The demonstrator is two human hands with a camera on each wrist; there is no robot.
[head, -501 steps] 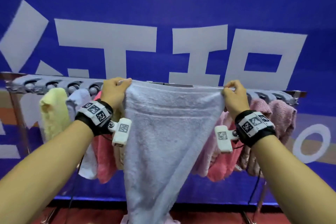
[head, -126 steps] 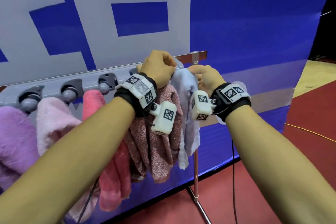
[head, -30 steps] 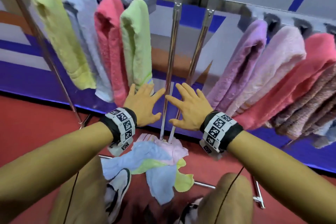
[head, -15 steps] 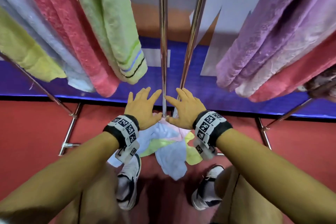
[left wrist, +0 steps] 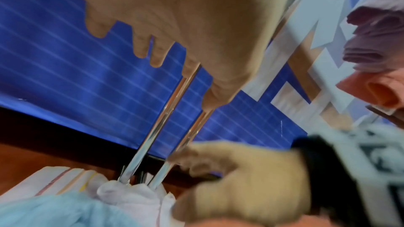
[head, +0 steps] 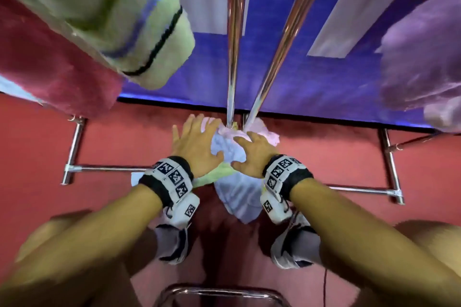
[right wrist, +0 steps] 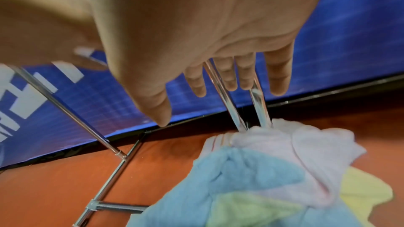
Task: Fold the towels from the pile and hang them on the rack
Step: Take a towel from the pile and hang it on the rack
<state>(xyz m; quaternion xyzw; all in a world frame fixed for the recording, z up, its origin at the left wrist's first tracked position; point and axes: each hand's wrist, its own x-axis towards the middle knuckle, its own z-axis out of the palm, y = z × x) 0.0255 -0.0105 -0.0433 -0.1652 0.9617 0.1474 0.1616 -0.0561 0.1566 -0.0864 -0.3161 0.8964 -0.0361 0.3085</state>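
Observation:
A pile of loose towels lies on the red floor at the foot of the rack's two chrome poles (head: 234,57): a light blue towel (head: 237,197) (right wrist: 251,170), a pale pink one (head: 262,132) (right wrist: 306,144) and a yellow-green one (head: 214,174). My left hand (head: 197,139) (left wrist: 174,23) is spread flat, fingers straight, over the pile's left side. My right hand (head: 252,154) (right wrist: 207,40) is likewise flat over its right side. Neither hand holds cloth. In the wrist views a small gap shows between palms and towels.
Folded towels hang from the rack overhead: a green striped one (head: 112,15), a red one (head: 50,70) and a lilac one (head: 424,62). Chrome base bars (head: 107,169) run along the floor either side. My shoes (head: 174,244) stand just behind the pile. A blue banner (head: 324,82) backs the rack.
Both open hands have dropped from mid-air in front of the poles down to the pile on the floor. The view has sunk lower beneath the hanging towels.

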